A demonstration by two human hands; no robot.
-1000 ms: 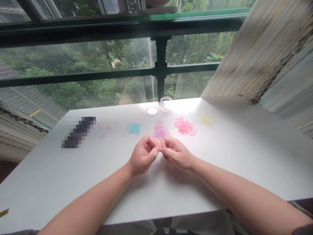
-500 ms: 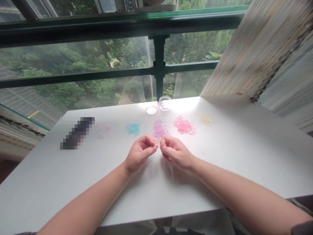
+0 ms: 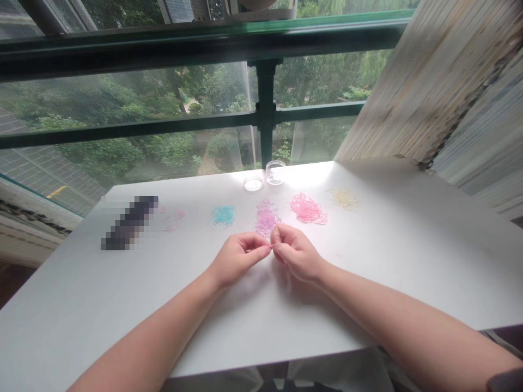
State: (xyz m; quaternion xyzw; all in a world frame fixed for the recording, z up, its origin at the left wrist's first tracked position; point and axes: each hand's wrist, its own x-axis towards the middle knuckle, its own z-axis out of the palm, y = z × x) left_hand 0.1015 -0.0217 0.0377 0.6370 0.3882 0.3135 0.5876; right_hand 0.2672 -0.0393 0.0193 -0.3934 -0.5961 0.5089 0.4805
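Observation:
My left hand point(image 3: 237, 258) and my right hand point(image 3: 295, 251) meet at their fingertips over the white table point(image 3: 122, 305). Both are pinched on a tiny pink rubber band point(image 3: 271, 246) held between them. Just beyond the fingers lies a purple pile of bands point(image 3: 266, 216). A teal pile point(image 3: 223, 214) lies to its left, a pink pile point(image 3: 308, 209) and a pale yellow pile point(image 3: 344, 199) to its right.
A small clear jar point(image 3: 275, 172) and its lid point(image 3: 253, 183) stand near the table's far edge. A blurred dark object point(image 3: 129, 222) and a few loose pink bands point(image 3: 174, 220) lie at the left. A window railing point(image 3: 163, 126) runs behind, a reed blind point(image 3: 433, 81) hangs at the right.
My fingertips, slightly apart half a second ago, have come together again on the small band. The hands have stayed in the same spot on the table.

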